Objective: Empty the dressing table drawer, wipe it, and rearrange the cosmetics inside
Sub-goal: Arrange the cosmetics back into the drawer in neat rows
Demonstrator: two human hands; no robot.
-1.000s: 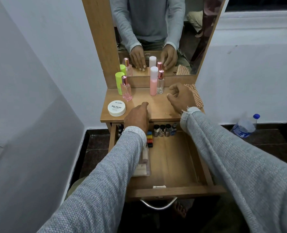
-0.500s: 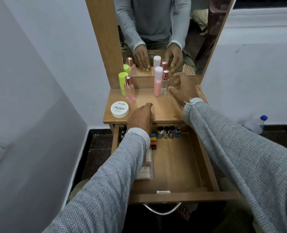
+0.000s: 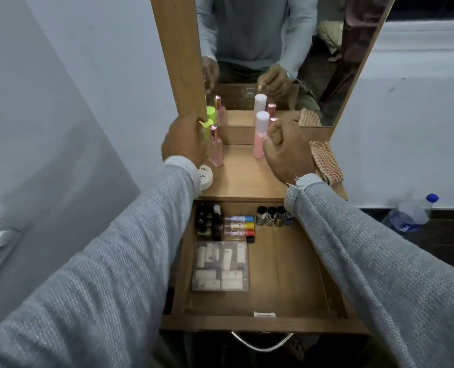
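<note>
A small dressing table stands in a corner between pale walls, and its wooden tabletop [image 3: 247, 179] sits under a tall mirror [image 3: 273, 49] with a wooden frame. The drawer [image 3: 287, 274] is pulled out below both wrists, toward the person.

The left hand [image 3: 184, 144] is raised at the bottom of the mirror frame, and its fingers reach toward the green bottle [image 3: 206, 128] just beyond it; whether they already grip the bottle cannot be told, because the back of the hand hides them. Just right of this hand stands a clear pink perfume bottle [image 3: 215, 148], and under its wrist lies a round white jar [image 3: 206, 179].

The right hand [image 3: 288, 152] is loosely curled and seems to hold nothing. The pink bottle with white cap [image 3: 260, 136] stands just left of its knuckles, and a smaller bottle with a rose cap [image 3: 273, 120] is mostly hidden behind them. A checked cloth [image 3: 326, 163] lies just to the right of this hand, probably kept ready for wiping.

In the drawer, dark nail polish bottles [image 3: 209, 221], coloured tubes [image 3: 240, 225] and small silver-capped jars [image 3: 269, 216] are lined at the back, and a clear flat case [image 3: 220, 266] lies in front of them. The tall bottles are probably left on the tabletop because they are the last to go in.
</note>
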